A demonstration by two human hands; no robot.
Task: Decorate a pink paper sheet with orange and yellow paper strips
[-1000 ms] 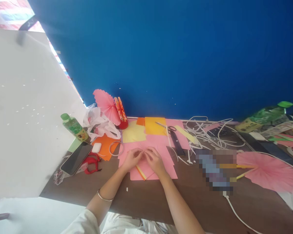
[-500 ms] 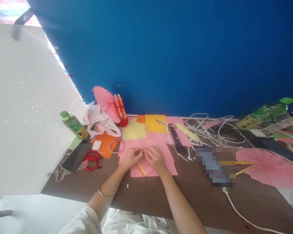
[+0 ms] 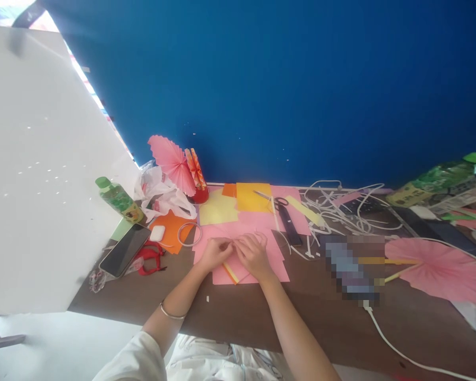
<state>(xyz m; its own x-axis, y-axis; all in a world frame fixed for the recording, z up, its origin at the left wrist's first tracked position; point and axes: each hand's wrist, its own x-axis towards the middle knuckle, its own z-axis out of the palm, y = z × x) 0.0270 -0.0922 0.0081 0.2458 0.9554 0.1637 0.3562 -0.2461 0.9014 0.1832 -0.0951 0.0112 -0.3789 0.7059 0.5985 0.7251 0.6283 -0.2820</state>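
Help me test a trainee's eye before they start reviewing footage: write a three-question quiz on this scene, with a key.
1. Multiple choice: On which of the person's sides is the silver-coloured bangle worn? A) right B) left C) both
2. True or false: The left hand and right hand are both over pink paper.
3. Fill in the missing word: The drink bottle near the smartphone, on the left, has a ____ cap.

Key: 1. B; 2. True; 3. green
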